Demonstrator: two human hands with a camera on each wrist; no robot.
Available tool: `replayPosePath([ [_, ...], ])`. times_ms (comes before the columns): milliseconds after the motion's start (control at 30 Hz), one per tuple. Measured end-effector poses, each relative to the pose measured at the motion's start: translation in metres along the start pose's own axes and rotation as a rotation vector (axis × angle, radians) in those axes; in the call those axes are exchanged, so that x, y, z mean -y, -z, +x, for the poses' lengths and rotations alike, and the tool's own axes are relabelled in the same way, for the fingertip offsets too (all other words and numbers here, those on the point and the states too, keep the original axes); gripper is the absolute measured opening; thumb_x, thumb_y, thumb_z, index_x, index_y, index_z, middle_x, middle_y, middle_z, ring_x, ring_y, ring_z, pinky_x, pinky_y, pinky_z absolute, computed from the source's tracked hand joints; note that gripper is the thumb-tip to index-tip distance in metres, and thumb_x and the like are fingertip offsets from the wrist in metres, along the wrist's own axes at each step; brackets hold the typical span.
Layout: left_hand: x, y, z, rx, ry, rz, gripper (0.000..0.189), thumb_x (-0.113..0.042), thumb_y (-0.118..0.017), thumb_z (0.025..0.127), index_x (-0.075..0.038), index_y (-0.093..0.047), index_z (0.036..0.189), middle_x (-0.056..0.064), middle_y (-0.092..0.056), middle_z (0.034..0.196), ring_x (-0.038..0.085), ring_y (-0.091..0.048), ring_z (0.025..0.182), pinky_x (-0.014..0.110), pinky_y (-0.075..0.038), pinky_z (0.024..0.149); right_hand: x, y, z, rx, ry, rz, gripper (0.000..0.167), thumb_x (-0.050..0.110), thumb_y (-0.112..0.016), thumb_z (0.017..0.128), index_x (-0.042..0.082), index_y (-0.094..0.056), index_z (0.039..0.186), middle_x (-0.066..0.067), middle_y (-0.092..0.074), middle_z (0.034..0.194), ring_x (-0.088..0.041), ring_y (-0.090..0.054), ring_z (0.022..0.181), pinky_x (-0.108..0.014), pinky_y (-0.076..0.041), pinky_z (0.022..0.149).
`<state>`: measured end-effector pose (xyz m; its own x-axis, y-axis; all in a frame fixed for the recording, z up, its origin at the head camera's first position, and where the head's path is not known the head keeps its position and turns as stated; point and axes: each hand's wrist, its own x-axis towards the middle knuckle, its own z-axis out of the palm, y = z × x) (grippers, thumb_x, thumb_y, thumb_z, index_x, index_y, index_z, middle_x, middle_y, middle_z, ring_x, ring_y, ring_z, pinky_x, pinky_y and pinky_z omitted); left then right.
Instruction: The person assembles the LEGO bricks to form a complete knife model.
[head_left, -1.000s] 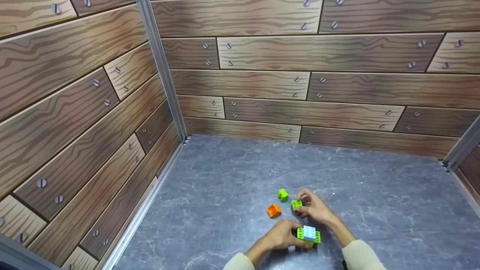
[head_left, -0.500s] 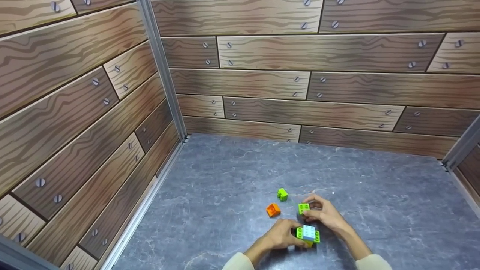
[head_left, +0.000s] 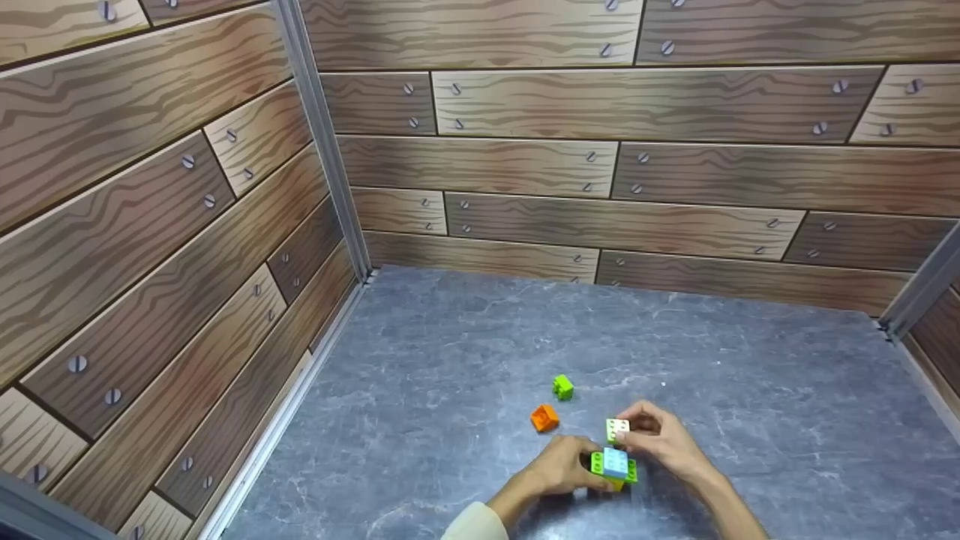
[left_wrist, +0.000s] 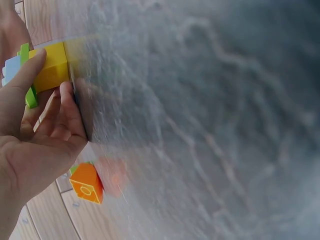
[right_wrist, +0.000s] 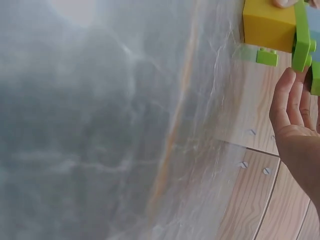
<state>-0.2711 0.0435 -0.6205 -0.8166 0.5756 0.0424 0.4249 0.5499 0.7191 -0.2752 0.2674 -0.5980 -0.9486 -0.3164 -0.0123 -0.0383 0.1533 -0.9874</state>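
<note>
My left hand grips a small stack of toy building bricks from its left side. At the bottom of the stack is a yellow brick; a longer green brick lies across it, and a light blue brick tops it. In the left wrist view the thumb lies along the yellow brick. Just behind the stack, my right hand pinches a green four-stud brick between thumb and fingers. In the right wrist view that brick is partly cut off at the edge.
An orange brick lies tipped on its side on the grey marbled surface, left of the right hand. Behind it lies another green brick. Wood-patterned walls stand at the back and left.
My right hand has brought the green brick right and toward me, up close to the stack. The left hand keeps its grip on the stack in nearly the same place.
</note>
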Motion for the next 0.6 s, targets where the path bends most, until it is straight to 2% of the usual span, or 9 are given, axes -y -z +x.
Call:
replayPosePath([
  [200, -0.001, 0.001, 0.002, 0.014, 0.016, -0.011, 0.025, -0.025, -0.094, 0.078, -0.016, -0.080, 0.096, -0.018, -0.060, 0.079, -0.005, -0.047, 0.071, 0.014, -0.041, 0.066, 0.003, 0.001, -0.007, -0.002, -0.031, 0.033, 0.037, 0.013, -0.074, 0.097, -0.011, -0.059, 0.120, -0.011, -0.070, 0.105, -0.021, -0.069, 0.094, -0.037, -0.060, 0.081],
  [433, -0.002, 0.002, 0.003, 0.006, 0.035, -0.020, 0.025, -0.024, -0.094, 0.077, -0.015, -0.080, 0.096, -0.017, -0.062, 0.080, -0.004, -0.048, 0.073, 0.015, -0.042, 0.068, 0.006, -0.001, -0.009, -0.013, -0.003, 0.037, 0.033, 0.014, -0.072, 0.098, -0.010, -0.060, 0.118, -0.011, -0.072, 0.106, -0.020, -0.071, 0.094, -0.040, -0.060, 0.083],
  [600, -0.002, 0.000, 0.001, 0.009, 0.040, -0.036, 0.025, -0.023, -0.094, 0.077, -0.015, -0.080, 0.096, -0.017, -0.063, 0.080, -0.004, -0.049, 0.072, 0.015, -0.043, 0.067, 0.005, -0.003, -0.013, -0.022, -0.015, 0.025, 0.032, 0.015, -0.072, 0.099, -0.008, -0.061, 0.116, -0.011, -0.072, 0.105, -0.020, -0.072, 0.094, -0.039, -0.060, 0.084],
])
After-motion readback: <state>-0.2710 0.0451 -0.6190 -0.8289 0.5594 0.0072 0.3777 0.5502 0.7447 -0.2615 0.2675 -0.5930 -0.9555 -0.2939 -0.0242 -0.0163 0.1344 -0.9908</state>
